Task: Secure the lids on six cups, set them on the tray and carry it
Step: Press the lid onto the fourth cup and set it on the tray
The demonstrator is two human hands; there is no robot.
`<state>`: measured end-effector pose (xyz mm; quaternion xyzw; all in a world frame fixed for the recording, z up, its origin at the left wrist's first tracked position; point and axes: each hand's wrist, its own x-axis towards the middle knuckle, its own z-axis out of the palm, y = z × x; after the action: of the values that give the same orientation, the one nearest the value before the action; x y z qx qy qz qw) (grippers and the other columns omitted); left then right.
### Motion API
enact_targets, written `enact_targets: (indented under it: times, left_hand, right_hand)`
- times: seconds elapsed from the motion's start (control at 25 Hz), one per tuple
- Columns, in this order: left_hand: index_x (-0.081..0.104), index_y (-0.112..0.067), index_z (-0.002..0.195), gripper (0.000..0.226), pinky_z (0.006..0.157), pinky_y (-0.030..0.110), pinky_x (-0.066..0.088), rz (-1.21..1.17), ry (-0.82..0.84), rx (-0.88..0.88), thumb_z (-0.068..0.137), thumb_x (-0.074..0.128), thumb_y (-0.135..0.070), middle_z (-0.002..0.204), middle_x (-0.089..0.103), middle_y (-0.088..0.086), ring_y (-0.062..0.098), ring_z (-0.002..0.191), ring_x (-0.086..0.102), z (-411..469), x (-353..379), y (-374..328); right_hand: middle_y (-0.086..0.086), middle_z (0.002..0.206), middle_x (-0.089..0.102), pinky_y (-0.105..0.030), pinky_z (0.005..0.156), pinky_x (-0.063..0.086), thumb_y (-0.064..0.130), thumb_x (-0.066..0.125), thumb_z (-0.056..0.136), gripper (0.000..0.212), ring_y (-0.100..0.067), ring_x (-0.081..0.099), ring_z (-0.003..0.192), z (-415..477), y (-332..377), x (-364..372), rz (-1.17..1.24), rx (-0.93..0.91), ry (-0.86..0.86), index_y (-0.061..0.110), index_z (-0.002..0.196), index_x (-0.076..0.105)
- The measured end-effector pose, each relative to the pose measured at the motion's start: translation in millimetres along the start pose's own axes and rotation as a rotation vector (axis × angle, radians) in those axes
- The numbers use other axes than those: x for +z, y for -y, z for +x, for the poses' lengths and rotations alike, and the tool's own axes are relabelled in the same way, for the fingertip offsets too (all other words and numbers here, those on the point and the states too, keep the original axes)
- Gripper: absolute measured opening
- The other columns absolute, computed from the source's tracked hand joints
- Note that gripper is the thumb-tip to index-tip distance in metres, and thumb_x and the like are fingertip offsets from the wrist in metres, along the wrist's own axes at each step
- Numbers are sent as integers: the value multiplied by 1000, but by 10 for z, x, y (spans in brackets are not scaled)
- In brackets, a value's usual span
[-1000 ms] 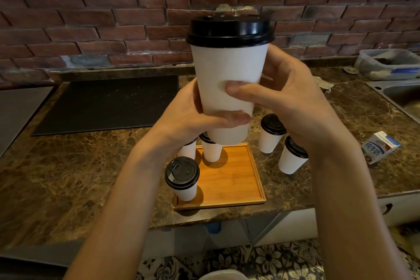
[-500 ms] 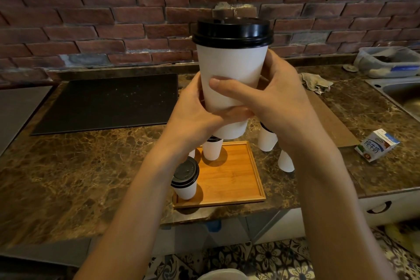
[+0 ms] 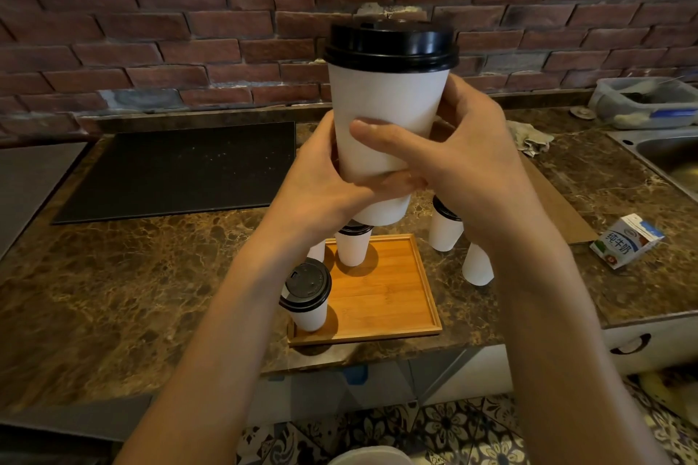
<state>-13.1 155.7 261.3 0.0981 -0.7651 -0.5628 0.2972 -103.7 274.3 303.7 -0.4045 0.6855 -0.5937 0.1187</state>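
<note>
I hold a white paper cup [image 3: 389, 102] with a black lid [image 3: 391, 45] upright, high above the counter. My left hand [image 3: 325, 185] grips its lower part from the left, and my right hand [image 3: 460, 159] wraps round it from the right, thumb across the front. Below lies a wooden tray [image 3: 381, 298] with a lidded cup [image 3: 306, 294] at its front left corner, another cup [image 3: 353, 245] at its back and a third [image 3: 316, 251] mostly hidden behind my left arm. Two more cups [image 3: 445, 230] [image 3: 476, 268] stand on the counter right of the tray, partly hidden by my right arm.
A milk carton [image 3: 625, 241] lies on the marble counter [image 3: 132, 294] to the right. A black cooktop [image 3: 181, 170] is set in at the back left, a sink [image 3: 668, 159] at the far right, with a plastic tub [image 3: 646, 102] and a rag [image 3: 530, 138] behind. A brick wall runs along the back.
The cup and both hands have come down slightly in front of me and my right thumb has slid across the cup's front. The cups below have not moved.
</note>
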Motion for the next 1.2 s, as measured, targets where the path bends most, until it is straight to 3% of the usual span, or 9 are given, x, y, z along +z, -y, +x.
enact_targets:
  times: [0.28, 0.64, 0.88, 1.0, 1.2]
  left_hand:
    - [46, -36, 127, 74, 82, 20, 54, -51, 95, -31, 62, 81, -40, 119, 61, -14, 5, 110, 60, -1, -72, -46]
    - [51, -27, 116, 58, 68, 11, 51, -93, 231, -59, 67, 77, -10, 94, 68, -23, -2, 92, 65, -17, -90, -78]
    - [52, -30, 110, 55, 65, 9, 50, -91, 176, -47, 63, 77, -13, 91, 68, -26, -5, 90, 64, -32, -54, -88]
    - [52, -24, 118, 62, 70, 14, 52, -90, 139, -60, 62, 79, -16, 99, 68, -17, 2, 95, 65, -15, -49, -69]
    - [51, -24, 124, 69, 74, 18, 54, -83, 62, -56, 62, 83, -24, 107, 68, -10, 6, 99, 66, -5, -13, -50]
  right_hand:
    - [6, 110, 70, -27, 82, 58, 38, 82, 67, 62, -7, 66, 103, 17, -16, -78, 137, -31, 77, 22, 123, 60]
    - [7, 110, 72, -28, 84, 55, 31, 76, 69, 49, -14, 66, 110, 30, -84, -167, 272, -47, 258, 27, 115, 61]
    - [10, 110, 71, -27, 86, 56, 29, 79, 71, 48, -9, 65, 109, 28, -67, -167, 221, -43, 292, 30, 114, 60]
    - [12, 109, 70, -24, 84, 56, 28, 77, 73, 45, -4, 64, 106, 31, -32, -156, 181, -47, 255, 31, 115, 58]
    - [8, 117, 66, -21, 81, 55, 41, 78, 69, 69, -2, 63, 106, 31, 36, -90, 87, -37, 176, 20, 130, 54]
